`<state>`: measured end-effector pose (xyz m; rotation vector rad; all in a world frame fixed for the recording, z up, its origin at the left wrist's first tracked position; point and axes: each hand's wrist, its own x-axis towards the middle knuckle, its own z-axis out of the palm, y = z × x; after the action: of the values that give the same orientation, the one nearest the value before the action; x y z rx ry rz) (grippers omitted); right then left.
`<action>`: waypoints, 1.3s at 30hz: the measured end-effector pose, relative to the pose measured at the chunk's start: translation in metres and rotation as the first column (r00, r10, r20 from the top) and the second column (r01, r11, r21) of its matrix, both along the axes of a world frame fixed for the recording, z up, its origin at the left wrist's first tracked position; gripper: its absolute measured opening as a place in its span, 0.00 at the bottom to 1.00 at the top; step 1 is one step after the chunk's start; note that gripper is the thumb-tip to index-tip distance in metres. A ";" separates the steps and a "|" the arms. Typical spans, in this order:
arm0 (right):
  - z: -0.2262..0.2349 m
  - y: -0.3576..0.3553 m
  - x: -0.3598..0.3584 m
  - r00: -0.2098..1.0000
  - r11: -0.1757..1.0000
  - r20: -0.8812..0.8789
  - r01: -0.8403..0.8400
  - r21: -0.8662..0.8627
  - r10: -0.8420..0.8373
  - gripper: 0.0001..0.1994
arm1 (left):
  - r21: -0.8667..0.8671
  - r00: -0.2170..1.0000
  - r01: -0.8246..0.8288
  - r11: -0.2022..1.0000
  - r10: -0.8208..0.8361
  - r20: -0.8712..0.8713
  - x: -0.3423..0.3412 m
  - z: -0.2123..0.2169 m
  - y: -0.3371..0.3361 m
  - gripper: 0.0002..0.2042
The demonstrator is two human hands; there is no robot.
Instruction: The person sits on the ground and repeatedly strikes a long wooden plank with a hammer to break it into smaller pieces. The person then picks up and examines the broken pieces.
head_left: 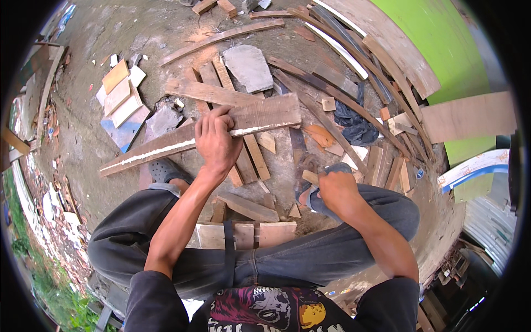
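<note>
My left hand (217, 138) is wrapped over the top edge of a long brown wooden plank (265, 113). The plank lies slanted, its right end higher in the view, and a rough white strip runs along its near edge. Beneath and beyond it, other wood pieces (256, 156) lie crosswise on the ground. By my right foot, my right hand (338, 191) is closed around a pale wooden handle (311, 177). Only the handle's end sticks out from the fist; whatever it belongs to is hidden. Short wooden blocks (276, 234) lie between my bent legs.
A grey stone slab (248, 67) sits beyond the plank. Tile-like pieces (123, 94) are piled at the left. Long strips of wood (354, 105), a black plastic bag (354, 123) and an orange scrap (319, 134) lie at the right. A green board (437, 44) stands far right.
</note>
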<state>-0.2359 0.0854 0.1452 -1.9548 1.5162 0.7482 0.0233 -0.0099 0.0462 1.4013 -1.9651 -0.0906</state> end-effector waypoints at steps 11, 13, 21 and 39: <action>0.000 -0.024 0.026 0.992 0.991 0.051 -0.122 0.061 0.119 0.18 | -0.134 0.984 -0.089 0.987 0.066 -0.167 0.012 0.108 0.002 0.22; 0.000 -0.025 0.029 0.991 0.990 0.041 -0.127 0.066 0.124 0.18 | -0.128 0.978 -0.100 0.987 0.074 -0.194 0.015 0.113 0.006 0.21; -0.003 -0.018 0.031 0.988 0.986 0.005 -0.152 0.067 0.152 0.19 | -0.118 0.976 0.030 0.993 -0.055 -0.209 0.032 0.133 0.006 0.19; -0.004 0.001 0.015 0.991 0.991 -0.069 -0.105 0.082 0.111 0.18 | 0.418 0.711 0.703 0.576 -0.537 -0.455 0.078 0.161 -0.043 0.37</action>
<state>-0.2212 0.0866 0.1410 -1.9830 1.4087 0.9210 0.1012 -0.0529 0.2071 0.8361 -2.1775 -1.2465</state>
